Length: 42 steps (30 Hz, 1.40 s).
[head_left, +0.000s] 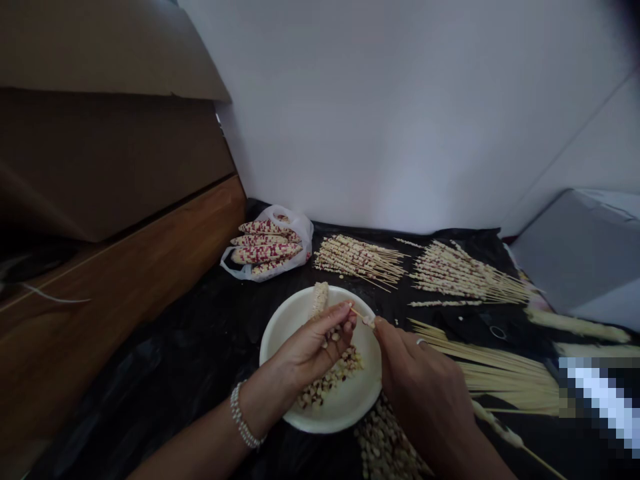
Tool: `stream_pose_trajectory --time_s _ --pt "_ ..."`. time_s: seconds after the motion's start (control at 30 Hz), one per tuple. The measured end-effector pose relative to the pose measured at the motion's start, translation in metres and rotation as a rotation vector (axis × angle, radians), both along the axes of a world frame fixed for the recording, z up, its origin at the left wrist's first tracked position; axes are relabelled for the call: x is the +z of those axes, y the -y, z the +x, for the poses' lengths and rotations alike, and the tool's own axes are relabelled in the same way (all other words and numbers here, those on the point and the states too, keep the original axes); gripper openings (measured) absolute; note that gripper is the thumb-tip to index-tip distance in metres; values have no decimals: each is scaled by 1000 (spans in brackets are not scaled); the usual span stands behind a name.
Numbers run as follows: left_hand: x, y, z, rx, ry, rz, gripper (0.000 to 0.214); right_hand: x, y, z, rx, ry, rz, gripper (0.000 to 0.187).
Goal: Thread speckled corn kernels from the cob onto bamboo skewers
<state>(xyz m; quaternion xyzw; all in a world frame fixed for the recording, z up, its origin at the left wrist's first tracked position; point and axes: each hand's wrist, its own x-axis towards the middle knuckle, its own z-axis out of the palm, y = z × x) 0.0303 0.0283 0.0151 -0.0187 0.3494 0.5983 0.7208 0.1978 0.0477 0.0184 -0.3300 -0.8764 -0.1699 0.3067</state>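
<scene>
My left hand (313, 350), palm turned up over the bowl, pinches a corn kernel (350, 305) between thumb and finger at the tip of a thin wooden skewer (357, 312). More loose kernels rest in its curled fingers. My right hand (425, 373), with a ring on one finger, is closed around the skewer, where a few threaded kernels (369, 321) show just ahead of the fingers. Beneath both hands stands a white bowl (270, 327) holding loose kernels (320, 390) and a bare corn cob (321, 292) leaning at its far side.
Speckled corn ears (267, 253) lie in a plastic bag (300, 227) at back left. Two bunches of kernel-threaded skewers (350, 259) (450, 270) lie behind. Bare skewers (510, 373) are at right, loose kernels (383, 440) in front. A white wall (380, 120) rises behind the black sheet (200, 347).
</scene>
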Motion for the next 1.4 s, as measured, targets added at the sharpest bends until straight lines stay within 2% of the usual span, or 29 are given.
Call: stream_pose_trajectory --time_s 0.23,0.4,0.53,0.63,0.83,1.07,1.4 --pt "-1 6 12 -43 -49 43 11 -4 0 -4 22 -22 -6 30" --pt "4 3 7 -49 -1 38 5 -3 -3 -2 -23 10 11 33" --pt "7 0 -2 -101 35 84 29 -1 -6 0 -50 9 35 32" --pt "10 1 -4 -79 1 67 39 -1 -8 1 -50 -7 45 31" --pt "14 0 -1 -34 -41 24 26 -3 -6 0 -44 -4 22 31" --pt "9 -2 -4 13 -97 34 15 -4 -6 1 -17 -27 13 34" --pt "6 -2 -6 58 -150 56 18 0 -5 0 13 -7 -20 30"
